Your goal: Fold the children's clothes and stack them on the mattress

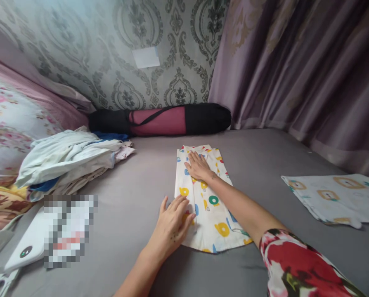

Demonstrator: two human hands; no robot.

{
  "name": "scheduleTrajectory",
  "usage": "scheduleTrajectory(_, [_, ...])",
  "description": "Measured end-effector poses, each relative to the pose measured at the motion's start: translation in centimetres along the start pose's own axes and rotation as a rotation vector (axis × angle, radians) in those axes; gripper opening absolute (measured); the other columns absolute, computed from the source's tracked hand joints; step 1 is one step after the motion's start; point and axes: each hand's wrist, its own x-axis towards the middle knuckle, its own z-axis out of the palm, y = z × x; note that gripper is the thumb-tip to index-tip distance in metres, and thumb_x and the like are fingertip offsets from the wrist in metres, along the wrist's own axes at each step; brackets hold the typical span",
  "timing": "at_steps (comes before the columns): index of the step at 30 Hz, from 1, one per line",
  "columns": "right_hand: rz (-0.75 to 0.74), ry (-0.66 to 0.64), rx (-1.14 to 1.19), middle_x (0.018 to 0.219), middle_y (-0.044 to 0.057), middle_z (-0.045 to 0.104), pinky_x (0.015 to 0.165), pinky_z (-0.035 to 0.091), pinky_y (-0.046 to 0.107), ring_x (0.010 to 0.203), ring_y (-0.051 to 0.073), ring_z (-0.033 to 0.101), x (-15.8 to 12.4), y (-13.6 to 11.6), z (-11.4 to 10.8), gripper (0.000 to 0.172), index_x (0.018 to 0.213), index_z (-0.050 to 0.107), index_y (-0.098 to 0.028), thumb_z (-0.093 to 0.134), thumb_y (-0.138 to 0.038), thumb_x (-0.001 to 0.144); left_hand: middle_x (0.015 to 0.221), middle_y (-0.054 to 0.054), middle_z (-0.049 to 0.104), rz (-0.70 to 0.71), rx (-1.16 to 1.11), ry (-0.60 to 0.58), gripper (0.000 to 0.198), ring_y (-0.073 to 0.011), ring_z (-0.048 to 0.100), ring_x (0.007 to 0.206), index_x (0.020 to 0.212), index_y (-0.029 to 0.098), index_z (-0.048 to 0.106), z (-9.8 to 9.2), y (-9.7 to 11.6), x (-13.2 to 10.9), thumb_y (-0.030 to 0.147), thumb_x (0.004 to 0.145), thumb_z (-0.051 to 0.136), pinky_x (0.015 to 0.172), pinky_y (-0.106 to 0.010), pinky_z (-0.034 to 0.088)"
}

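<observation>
A white shirt (203, 222) printed with colourful letter-like shapes lies on the grey bed sheet, its sides folded inward into a long narrow form. My right hand (199, 167) rests flat near its collar end, fingers stretched out on the cloth. Lower down, my left hand (176, 214) is at the shirt's left edge, fingers loosely spread and slightly bent. Part of the shirt's right side is hidden beneath my right forearm.
To the right lies another folded printed cloth (333, 198). A heap of clothes (69, 156) sits at the left, with a white device (29, 243) below it. Along the patterned wall lies a black and maroon long bag (159, 120). Purple curtains (274, 66) hang at the right.
</observation>
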Motion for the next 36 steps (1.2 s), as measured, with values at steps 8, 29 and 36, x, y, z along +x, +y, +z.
scheduleTrajectory(8, [0.000, 0.006, 0.127, 0.161, 0.010, 0.018, 0.119, 0.008, 0.039, 0.148, 0.020, 0.011, 0.3, 1.1, -0.8, 0.065, 0.153, 0.024, -0.007, 0.011, -0.042, 0.099, 0.135, -0.014, 0.057, -0.003, 0.011, 0.020, 0.031, -0.0247, 0.050, 0.130, 0.127, 0.022, 0.047, -0.1, -0.4, -0.1, 0.031, 0.098, 0.040, 0.113, -0.060, 0.024])
scheduleTrajectory(29, [0.065, 0.022, -0.013, 0.161, 0.013, 0.014, 0.119, 0.002, 0.044, 0.148, 0.024, 0.008, -0.5, 0.8, -1.4, 0.068, 0.153, 0.020, -0.003, 0.013, -0.045, 0.099, 0.124, -0.007, 0.066, -0.215, -0.050, 0.121, 0.023, -0.0214, 0.057, 0.121, 0.112, 0.024, 0.055, -0.4, -1.4, 0.2, 0.027, 0.097, 0.038, 0.111, -0.053, 0.030])
scheduleTrajectory(36, [0.054, 0.003, -0.013, 0.160, 0.014, 0.018, 0.119, 0.005, 0.045, 0.148, 0.025, 0.012, -0.9, 0.5, -1.0, 0.067, 0.151, 0.024, -0.003, 0.017, -0.043, 0.098, 0.106, -0.004, 0.070, -0.303, -0.109, 0.178, 0.022, -0.0194, 0.065, 0.099, 0.102, 0.023, 0.059, -1.1, -1.4, 0.6, 0.021, 0.094, 0.039, 0.104, -0.045, 0.037])
